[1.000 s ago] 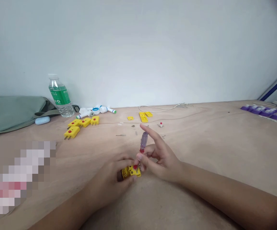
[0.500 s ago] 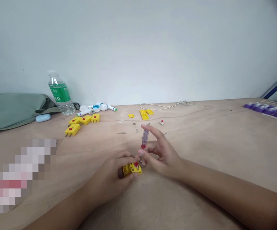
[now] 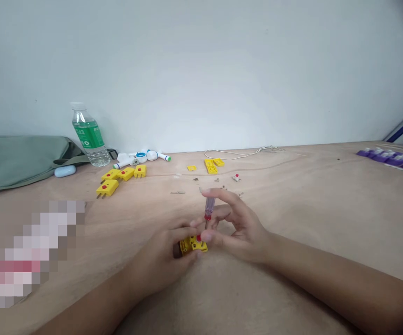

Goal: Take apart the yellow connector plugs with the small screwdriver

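I'm pressing my right hand's [image 3: 241, 232] index fingertip onto the cap of a clear-handled screwdriver [image 3: 209, 205], and my thumb is lying at its shaft. Those fingers are closing around the tool, which is standing near upright. My left hand [image 3: 163, 258] is clamping its thumb and fingers on a yellow housing [image 3: 188, 245], right under the screwdriver's lower end. A red button [image 3: 198, 238] is showing on that housing between my two hands, and a dark brown piece [image 3: 177, 250] is sitting in the crook of my left grip.

Just past my fingertips, a thin metal pin [image 3: 177, 192] is lying to the left and a red-topped part [image 3: 236, 177] to the right. Farther beyond them, yellow shell pieces [image 3: 211, 166] are resting before a white cord [image 3: 229, 156]. Beyond my left fingers, four yellow plugs [image 3: 108, 187] are clustering, with white-and-blue pieces [image 3: 151, 156] behind. A water bottle [image 3: 90, 139] is standing past those, beside a grey-green bag [image 3: 20, 163]. Well off to the right of my fingers, purple items [image 3: 397, 158] are lining up.
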{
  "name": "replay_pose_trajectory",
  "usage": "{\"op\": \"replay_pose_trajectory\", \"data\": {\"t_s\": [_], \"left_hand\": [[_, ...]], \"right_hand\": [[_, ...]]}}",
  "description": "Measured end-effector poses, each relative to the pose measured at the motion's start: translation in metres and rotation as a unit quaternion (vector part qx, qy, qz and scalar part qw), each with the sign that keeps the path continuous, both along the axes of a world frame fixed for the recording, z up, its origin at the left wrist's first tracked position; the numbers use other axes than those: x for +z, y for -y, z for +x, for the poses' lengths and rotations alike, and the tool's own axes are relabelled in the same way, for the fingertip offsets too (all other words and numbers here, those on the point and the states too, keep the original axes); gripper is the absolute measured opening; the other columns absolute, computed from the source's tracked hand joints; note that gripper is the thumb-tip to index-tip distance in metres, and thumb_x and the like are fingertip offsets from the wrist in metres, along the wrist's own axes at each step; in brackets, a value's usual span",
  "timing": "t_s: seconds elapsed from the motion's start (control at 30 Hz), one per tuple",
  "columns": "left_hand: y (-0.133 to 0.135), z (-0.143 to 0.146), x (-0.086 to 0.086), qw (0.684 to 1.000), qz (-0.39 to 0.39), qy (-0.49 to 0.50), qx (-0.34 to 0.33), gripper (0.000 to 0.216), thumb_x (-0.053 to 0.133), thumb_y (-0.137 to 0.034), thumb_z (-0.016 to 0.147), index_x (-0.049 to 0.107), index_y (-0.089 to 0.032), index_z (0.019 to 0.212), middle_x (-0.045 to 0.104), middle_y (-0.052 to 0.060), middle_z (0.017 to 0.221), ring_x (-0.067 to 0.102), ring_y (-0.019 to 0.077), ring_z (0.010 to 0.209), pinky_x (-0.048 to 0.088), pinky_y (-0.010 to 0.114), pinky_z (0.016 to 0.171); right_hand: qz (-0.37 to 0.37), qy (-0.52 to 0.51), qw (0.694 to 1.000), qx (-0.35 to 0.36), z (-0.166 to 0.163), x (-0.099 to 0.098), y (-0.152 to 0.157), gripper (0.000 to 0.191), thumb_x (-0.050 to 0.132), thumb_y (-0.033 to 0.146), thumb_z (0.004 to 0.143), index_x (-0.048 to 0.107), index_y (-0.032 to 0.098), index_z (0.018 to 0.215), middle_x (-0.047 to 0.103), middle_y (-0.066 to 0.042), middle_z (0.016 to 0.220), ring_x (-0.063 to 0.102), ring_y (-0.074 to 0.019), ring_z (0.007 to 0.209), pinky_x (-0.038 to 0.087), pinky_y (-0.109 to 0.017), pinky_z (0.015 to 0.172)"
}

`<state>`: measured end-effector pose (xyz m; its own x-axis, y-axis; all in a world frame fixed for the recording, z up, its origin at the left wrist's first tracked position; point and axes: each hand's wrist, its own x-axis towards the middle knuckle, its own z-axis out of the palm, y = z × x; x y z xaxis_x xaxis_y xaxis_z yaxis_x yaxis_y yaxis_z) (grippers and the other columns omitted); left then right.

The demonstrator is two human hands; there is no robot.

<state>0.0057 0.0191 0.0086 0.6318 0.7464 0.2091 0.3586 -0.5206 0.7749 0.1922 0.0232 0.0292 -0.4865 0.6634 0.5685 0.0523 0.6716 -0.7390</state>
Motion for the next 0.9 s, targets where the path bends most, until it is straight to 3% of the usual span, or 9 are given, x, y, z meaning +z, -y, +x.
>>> {"op": "replay_pose_trajectory", "data": {"t_s": [0.1,0.17,0.27,0.33,0.4,0.5,0.67,0.77,0.9], "left_hand": [[0.001,0.000,0.000,1.000,0.004,-0.001,0.006,0.027,0.055,-0.013,0.079,0.064,-0.024,0.101,0.061,0.001,0.106,0.055,0.0194,0.100,0.043,0.029,0.090],[0.001,-0.001,0.000,1.000,0.009,-0.008,0.008,0.026,0.056,-0.014,0.079,0.064,-0.024,0.102,0.061,0.001,0.107,0.055,0.0192,0.101,0.043,0.029,0.090],[0.001,-0.001,0.000,1.000,0.018,-0.015,0.008,0.021,0.055,-0.014,0.079,0.064,-0.022,0.096,0.061,0.001,0.104,0.056,0.0182,0.098,0.043,0.027,0.087],[0.001,-0.001,0.000,0.999,0.028,-0.014,0.009,0.020,0.055,-0.013,0.079,0.064,-0.022,0.095,0.062,0.001,0.101,0.056,0.0173,0.096,0.044,0.026,0.085],[0.001,0.000,0.000,0.999,0.040,-0.013,0.009,0.018,0.056,-0.013,0.079,0.063,-0.021,0.094,0.062,0.001,0.100,0.056,0.0167,0.095,0.044,0.026,0.084],[0.001,0.000,0.000,0.999,0.050,-0.015,0.005,0.013,0.056,-0.015,0.080,0.063,-0.020,0.090,0.062,0.001,0.095,0.056,0.0161,0.091,0.044,0.025,0.081],[-0.001,-0.001,0.002,0.999,0.051,-0.006,-0.007,0.015,0.056,-0.015,0.080,0.064,-0.020,0.092,0.062,0.001,0.096,0.056,0.0161,0.093,0.042,0.024,0.084],[-0.002,-0.001,0.001,0.999,0.046,-0.004,-0.010,0.017,0.055,-0.015,0.080,0.064,-0.020,0.094,0.062,0.002,0.097,0.057,0.0159,0.093,0.043,0.024,0.084],[-0.001,-0.002,-0.002,0.999,0.045,-0.006,0.000,0.018,0.056,-0.016,0.080,0.064,-0.021,0.095,0.062,0.002,0.100,0.057,0.0165,0.094,0.043,0.024,0.084]], "right_hand": [[-0.010,-0.041,0.998,-0.037,-0.004,0.009,0.000,0.041,0.063,0.017,0.078,0.052,0.030,0.115,0.054,-0.005,0.117,0.051,-0.0040,0.058,0.048,-0.022,0.055],[-0.027,-0.064,0.995,-0.064,-0.006,0.015,-0.001,0.034,0.066,0.017,0.076,0.059,0.028,0.107,0.047,-0.006,0.127,0.048,-0.0018,0.056,0.047,-0.021,0.054],[-0.044,-0.120,0.988,-0.091,-0.009,0.022,-0.002,0.027,0.073,0.016,0.068,0.066,0.023,0.092,0.059,-0.002,0.095,0.046,-0.0035,0.053,0.044,-0.021,0.048],[-0.067,-0.145,0.982,-0.100,-0.011,0.026,-0.002,0.015,0.075,0.017,0.065,0.068,0.020,0.078,0.057,0.002,0.070,0.048,-0.0054,0.051,0.043,-0.021,0.045],[-0.099,-0.150,0.978,-0.105,-0.012,0.028,-0.002,0.013,0.075,0.020,0.064,0.067,0.019,0.075,0.051,0.005,0.058,0.048,-0.0054,0.047,0.041,-0.021,0.044],[-0.141,-0.141,0.975,-0.094,-0.012,0.029,-0.002,0.024,0.073,0.022,0.067,0.062,0.019,0.088,0.052,0.006,0.062,0.047,-0.0037,0.045,0.036,-0.018,0.041],[-0.159,-0.106,0.981,0.046,-0.006,0.025,-0.003,0.013,0.053,0.029,0.087,0.051,0.018,0.093,0.059,0.000,0.081,0.044,-0.0016,0.047,0.036,-0.017,0.043],[-0.152,-0.093,0.982,0.058,-0.004,0.023,-0.003,0.013,0.044,0.030,0.092,0.049,0.019,0.096,0.054,0.001,0.078,0.043,-0.0022,0.052,0.039,-0.016,0.049],[-0.209,-0.131,0.968,0.052,-0.006,0.025,-0.001,0.014,0.061,0.028,0.082,0.051,0.018,0.084,0.055,0.003,0.069,0.042,-0.0014,0.047,0.035,-0.014,0.042]]}}
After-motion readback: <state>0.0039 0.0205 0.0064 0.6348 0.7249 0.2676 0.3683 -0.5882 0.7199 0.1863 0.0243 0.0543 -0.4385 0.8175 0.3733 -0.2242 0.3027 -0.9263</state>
